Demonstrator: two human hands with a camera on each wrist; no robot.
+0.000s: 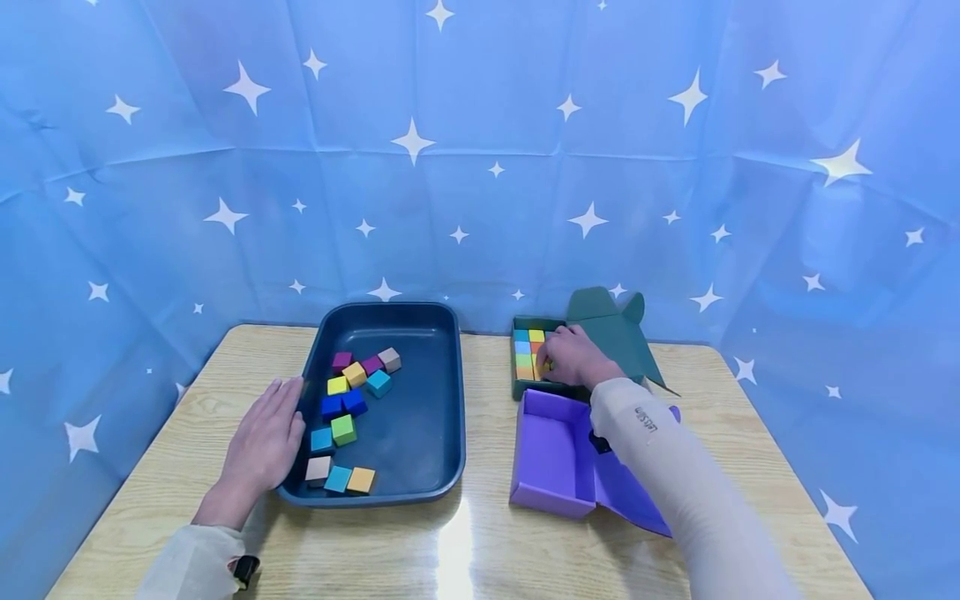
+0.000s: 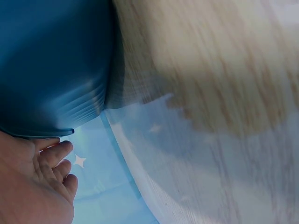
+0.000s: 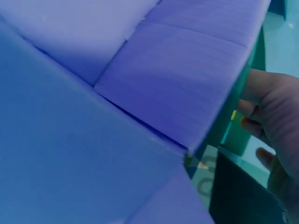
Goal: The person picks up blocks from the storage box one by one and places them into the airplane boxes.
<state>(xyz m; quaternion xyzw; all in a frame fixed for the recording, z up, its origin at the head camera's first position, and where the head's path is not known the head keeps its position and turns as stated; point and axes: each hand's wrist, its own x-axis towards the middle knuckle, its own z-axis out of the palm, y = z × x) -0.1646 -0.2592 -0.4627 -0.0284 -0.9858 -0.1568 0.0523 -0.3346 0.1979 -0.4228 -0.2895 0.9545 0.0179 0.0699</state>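
My left hand [image 1: 264, 437] lies along the left side of a dark blue tray [image 1: 420, 417], its fingers stretched at the rim. In the left wrist view, those fingers [image 2: 60, 156] show just under the tray's edge. Several coloured cubes [image 1: 344, 430] lie inside the tray, mostly toward its left. My right hand [image 1: 573, 357] reaches into a small green box [image 1: 525, 389], fingers bent down around a yellow cube [image 1: 550, 365] that they partly hide. Cubes in orange, green, blue and yellow fill the box's left part. In the right wrist view, the curled right fingers [image 3: 254, 123] appear behind purple card.
An open purple box [image 1: 551, 450] stands in front of the green box, its lid folded out to the right beneath my right forearm. The green box's lid [image 1: 618, 342] leans open at its right. A starry blue curtain [image 1: 480, 192] surrounds the wooden table [image 1: 375, 550].
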